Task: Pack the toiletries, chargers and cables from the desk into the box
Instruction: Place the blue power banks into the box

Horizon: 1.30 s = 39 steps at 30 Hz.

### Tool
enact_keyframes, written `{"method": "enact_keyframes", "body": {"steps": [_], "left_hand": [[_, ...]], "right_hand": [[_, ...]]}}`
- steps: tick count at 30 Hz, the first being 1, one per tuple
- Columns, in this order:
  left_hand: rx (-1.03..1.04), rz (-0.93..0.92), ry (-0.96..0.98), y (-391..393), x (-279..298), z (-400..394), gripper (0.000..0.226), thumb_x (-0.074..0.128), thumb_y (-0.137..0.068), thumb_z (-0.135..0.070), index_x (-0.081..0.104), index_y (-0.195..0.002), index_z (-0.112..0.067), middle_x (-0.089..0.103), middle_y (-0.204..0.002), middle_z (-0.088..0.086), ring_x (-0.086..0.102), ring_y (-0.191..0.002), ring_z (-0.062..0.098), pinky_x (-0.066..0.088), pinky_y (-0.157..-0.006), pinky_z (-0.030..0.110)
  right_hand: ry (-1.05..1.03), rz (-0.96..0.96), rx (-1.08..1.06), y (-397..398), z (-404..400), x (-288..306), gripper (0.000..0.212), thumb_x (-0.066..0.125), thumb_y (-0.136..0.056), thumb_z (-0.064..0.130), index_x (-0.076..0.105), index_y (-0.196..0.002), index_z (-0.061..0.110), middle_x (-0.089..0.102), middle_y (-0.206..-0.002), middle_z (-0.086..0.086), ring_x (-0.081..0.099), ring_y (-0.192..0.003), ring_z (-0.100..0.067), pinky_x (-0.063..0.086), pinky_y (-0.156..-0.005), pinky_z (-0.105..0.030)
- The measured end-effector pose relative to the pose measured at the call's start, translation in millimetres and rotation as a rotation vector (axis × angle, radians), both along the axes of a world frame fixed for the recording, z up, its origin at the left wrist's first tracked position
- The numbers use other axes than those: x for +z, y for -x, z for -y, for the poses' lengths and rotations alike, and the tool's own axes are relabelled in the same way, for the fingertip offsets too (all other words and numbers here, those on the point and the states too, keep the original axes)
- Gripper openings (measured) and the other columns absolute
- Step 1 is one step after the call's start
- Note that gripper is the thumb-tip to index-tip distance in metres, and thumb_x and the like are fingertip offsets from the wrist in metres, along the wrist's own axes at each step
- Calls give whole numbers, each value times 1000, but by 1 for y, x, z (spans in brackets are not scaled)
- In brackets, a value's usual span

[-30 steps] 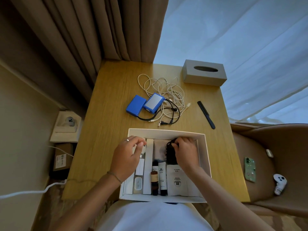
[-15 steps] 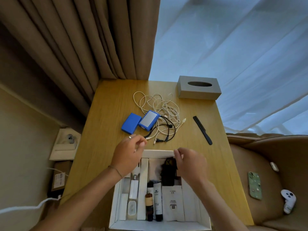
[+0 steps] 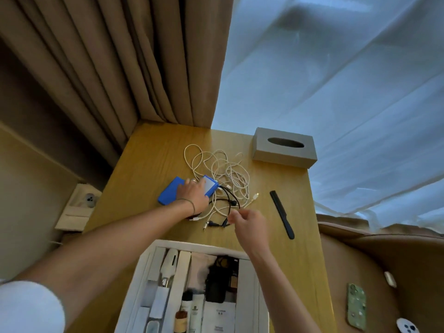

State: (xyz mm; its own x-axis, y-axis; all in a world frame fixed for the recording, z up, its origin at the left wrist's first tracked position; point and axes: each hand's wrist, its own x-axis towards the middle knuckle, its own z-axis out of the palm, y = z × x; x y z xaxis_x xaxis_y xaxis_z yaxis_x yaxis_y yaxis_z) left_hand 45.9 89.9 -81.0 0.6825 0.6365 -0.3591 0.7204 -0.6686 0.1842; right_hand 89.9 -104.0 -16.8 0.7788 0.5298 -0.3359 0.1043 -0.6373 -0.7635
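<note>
We take the white box (image 3: pixel 192 246) at the near edge of the wooden surface (image 3: pixel 144 164) as our landmark. Inside it we see bottles and tubes (image 3: pixel 189 313) standing in narrow compartments, and a black bundle (image 3: pixel 216 282) in the middle part.

Beyond the box, the left hand (image 3: pixel 192 194) lies flat on two blue power banks (image 3: pixel 168 193) — its grip is spread, the fingers resting on top and not closed around them. A ring and a thin bracelet show on this hand.

To the right of it, and also beyond the box, lies the tangle of white cables (image 3: pixel 221 169) with a black cable (image 3: pixel 228 203) across its near part. The right hand (image 3: pixel 249 224) is just beside the near end of this tangle; its grip is pressed together, thumb against fingertips, but the hand is blurred and we cannot tell if a cable is between them.

Further right from the box lies a black comb (image 3: pixel 282 213), apart from the cables. At the far edge — well behind the box — stands a grey tissue box (image 3: pixel 283 147).
</note>
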Motion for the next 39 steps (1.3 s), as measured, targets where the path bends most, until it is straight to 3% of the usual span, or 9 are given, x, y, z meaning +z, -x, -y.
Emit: {"method": "enact_keyframes", "body": {"steps": [3, 8, 14, 18, 23, 26, 30, 35, 39], "left_hand": [[-10, -54, -31, -15, -14, -3, 67, 57, -89, -41, 30, -147, -21, 57, -133, 12, 45, -127, 31, 38, -97, 45], [18, 28, -21, -30, -28, -15, 76, 72, -79, -37, 36, -143, -18, 59, -126, 14, 53, -117, 34, 43, -95, 43], [85, 225, 91, -25, -25, -23, 90, 81, -67, -39, 39, -143, -18, 39, -146, 17, 54, -118, 36, 52, -86, 40], [85, 458, 108, -17, 0, -17, 88, 84, -61, -42, 42, -136, -26, 45, -124, 5, 56, -105, 27, 51, -79, 34], [135, 708, 206, 1, 46, -1, 86, 91, -58, -38, 43, -129, -32, 44, -118, -3, 55, -102, 18, 57, -84, 37], [176, 810, 269, 17, 71, 8, 83, 91, -61, -31, 38, -124, -33, 45, -120, -2, 57, -103, 19, 61, -79, 37], [268, 970, 500, 44, 103, 18, 82, 91, -64, -18, 33, -121, -29, 50, -113, -3, 63, -93, 17, 60, -64, 26], [485, 1050, 878, 85, 136, 33, 76, 89, -66, -35, 42, -126, -36, 59, -118, 5, 64, -93, 19, 59, -75, 34], [520, 1002, 1131, 117, 147, 46, 44, 68, -91, -23, 48, -129, -31, 64, -107, 0, 62, -89, 16, 55, -66, 29]], "right_hand": [[-4, -27, 4, -7, 3, -4, 29, 57, -101, 33, 78, -86, 22, 62, -51, 12, 47, -37, 3, 34, -46, -17], [-66, -48, 26, -11, 3, -12, 27, 57, -100, 31, 77, -83, 23, 72, -64, -1, 47, -42, 0, 40, -48, -23], [-130, 0, 23, -17, -5, -11, 24, 58, -100, 32, 80, -94, 23, 66, -62, 16, 59, -53, 7, 40, -48, -8], [-160, 180, 26, -21, -21, -1, 21, 61, -99, 24, 72, -116, 28, 65, -101, 21, 57, -97, 12, 41, -74, -2], [-130, 320, 127, -25, -47, 11, 50, 62, -97, 28, 48, -145, 29, 52, -144, 9, 43, -136, -10, 40, -113, -35], [-224, 268, 110, -25, -53, 24, 35, 58, -101, 30, 58, -136, 24, 64, -129, 8, 55, -120, -10, 47, -107, -45], [-315, 233, 135, -20, -44, 53, 20, 55, -103, 28, 70, -97, 17, 68, -78, -1, 61, -70, -22, 54, -69, -52], [-489, -72, 135, -1, -10, 83, 22, 52, -105, 22, 68, -94, 11, 51, -57, 11, 47, -51, -10, 47, -50, -32], [-464, -354, 78, 21, 18, 88, 30, 43, -108, 19, 65, -92, 7, 37, -52, 11, 33, -45, -10, 38, -44, -26]]}}
